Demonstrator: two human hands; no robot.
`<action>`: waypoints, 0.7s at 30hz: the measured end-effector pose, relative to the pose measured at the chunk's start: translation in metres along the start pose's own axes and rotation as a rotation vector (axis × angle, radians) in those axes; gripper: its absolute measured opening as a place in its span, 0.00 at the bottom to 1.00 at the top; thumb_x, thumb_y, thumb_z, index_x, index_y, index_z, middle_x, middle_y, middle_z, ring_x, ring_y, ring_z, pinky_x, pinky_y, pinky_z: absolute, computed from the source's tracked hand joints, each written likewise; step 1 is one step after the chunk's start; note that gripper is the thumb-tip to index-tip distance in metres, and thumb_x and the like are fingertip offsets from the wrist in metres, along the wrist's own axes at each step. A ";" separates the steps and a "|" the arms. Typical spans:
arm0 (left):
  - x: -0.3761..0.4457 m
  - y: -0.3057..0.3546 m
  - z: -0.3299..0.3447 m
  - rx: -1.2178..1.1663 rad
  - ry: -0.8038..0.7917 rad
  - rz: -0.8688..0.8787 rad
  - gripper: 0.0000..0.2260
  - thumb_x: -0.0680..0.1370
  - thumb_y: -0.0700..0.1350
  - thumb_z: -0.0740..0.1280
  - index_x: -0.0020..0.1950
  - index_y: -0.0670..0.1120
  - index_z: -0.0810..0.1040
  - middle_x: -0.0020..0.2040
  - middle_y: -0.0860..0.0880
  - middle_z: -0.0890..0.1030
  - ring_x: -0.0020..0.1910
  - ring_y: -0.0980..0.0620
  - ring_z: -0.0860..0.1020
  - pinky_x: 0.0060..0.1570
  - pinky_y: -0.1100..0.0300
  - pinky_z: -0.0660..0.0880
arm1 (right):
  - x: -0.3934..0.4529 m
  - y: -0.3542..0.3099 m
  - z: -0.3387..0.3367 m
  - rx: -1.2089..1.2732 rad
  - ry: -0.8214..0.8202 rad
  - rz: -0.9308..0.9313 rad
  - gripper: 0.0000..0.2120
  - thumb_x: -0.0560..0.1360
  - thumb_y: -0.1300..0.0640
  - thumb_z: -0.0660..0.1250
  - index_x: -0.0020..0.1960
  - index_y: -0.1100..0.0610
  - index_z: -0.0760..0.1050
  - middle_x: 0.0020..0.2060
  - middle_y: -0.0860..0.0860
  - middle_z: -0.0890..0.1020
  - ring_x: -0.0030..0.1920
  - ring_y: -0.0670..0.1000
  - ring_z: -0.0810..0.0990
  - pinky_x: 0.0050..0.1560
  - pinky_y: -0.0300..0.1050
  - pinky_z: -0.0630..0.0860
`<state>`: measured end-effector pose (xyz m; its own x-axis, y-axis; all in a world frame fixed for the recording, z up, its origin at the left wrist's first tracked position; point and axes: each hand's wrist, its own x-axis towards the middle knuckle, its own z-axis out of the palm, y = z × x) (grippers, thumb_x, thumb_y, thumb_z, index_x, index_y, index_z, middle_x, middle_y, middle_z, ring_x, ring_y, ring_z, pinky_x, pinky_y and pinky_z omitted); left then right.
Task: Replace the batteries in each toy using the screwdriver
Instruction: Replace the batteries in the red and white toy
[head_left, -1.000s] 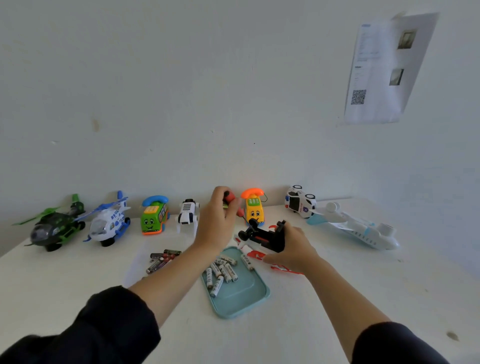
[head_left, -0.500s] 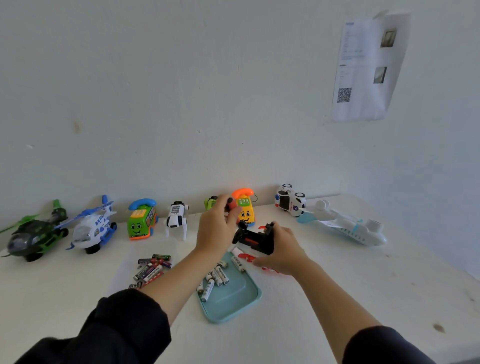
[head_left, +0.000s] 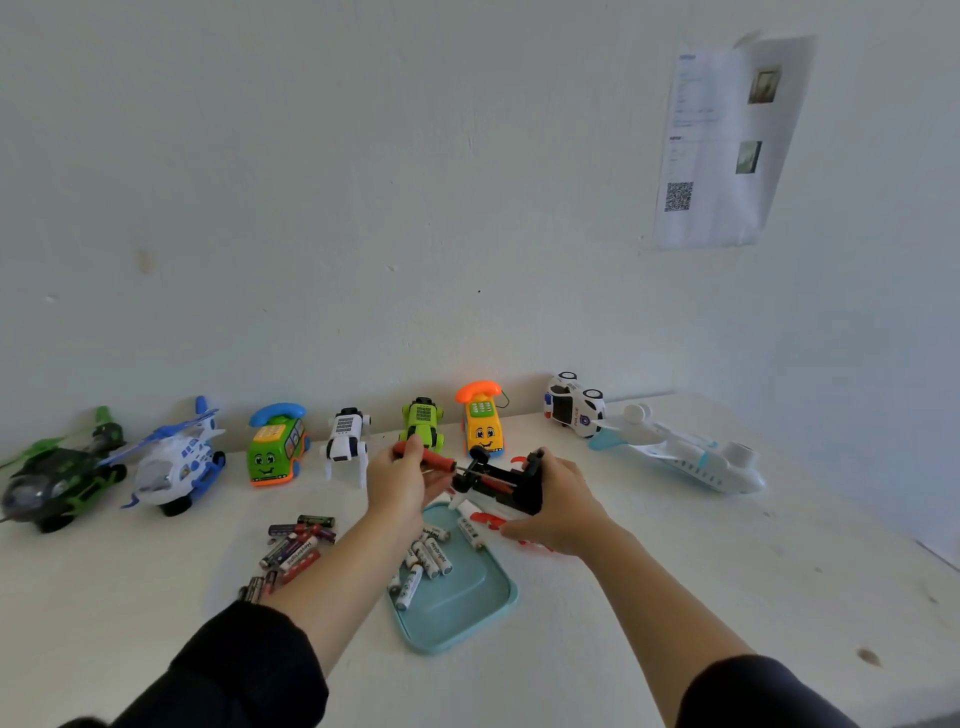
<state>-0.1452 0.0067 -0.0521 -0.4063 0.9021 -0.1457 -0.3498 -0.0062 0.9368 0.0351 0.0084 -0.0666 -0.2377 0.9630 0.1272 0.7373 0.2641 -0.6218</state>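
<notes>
Left hand: the left hand (head_left: 400, 480) is grasping the red-handled screwdriver (head_left: 425, 458), its thin shaft pointing at the toy.
Right hand: the right hand (head_left: 558, 506) is clenching round the upturned black-and-red plastic toy (head_left: 501, 483), holding it over the table's middle.
Stage: the screw is seemingly being worked; whether the cover is loose cannot be told.
Supplies: white batteries (head_left: 426, 558) are waiting in the teal tray (head_left: 467, 618); dark batteries (head_left: 293, 545) are lying just left.
Remaining: the row of toys by the wall, including the green bus (head_left: 272, 452), is standing apart, untouched.
</notes>
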 end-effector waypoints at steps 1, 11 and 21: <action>-0.003 0.004 0.006 -0.009 0.005 0.030 0.08 0.81 0.43 0.59 0.48 0.39 0.72 0.39 0.41 0.81 0.38 0.45 0.82 0.40 0.54 0.80 | 0.000 0.000 -0.001 0.002 0.002 0.001 0.33 0.62 0.48 0.77 0.60 0.54 0.64 0.59 0.52 0.69 0.54 0.48 0.65 0.58 0.47 0.71; -0.009 0.031 0.012 0.553 -0.052 0.935 0.03 0.80 0.41 0.60 0.47 0.46 0.67 0.35 0.45 0.76 0.32 0.58 0.77 0.35 0.62 0.75 | -0.001 0.002 -0.001 -0.001 -0.001 0.024 0.34 0.62 0.47 0.77 0.61 0.53 0.64 0.60 0.52 0.68 0.55 0.48 0.66 0.59 0.48 0.71; -0.003 0.011 0.019 0.624 -0.041 0.927 0.03 0.80 0.40 0.62 0.48 0.45 0.68 0.37 0.46 0.77 0.35 0.53 0.78 0.35 0.64 0.73 | -0.001 0.000 0.001 -0.013 -0.011 0.013 0.36 0.63 0.47 0.77 0.64 0.52 0.63 0.64 0.52 0.66 0.63 0.50 0.65 0.61 0.47 0.69</action>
<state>-0.1320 0.0123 -0.0354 -0.2576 0.6748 0.6916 0.5636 -0.4765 0.6748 0.0347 0.0073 -0.0674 -0.2348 0.9657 0.1106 0.7484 0.2522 -0.6135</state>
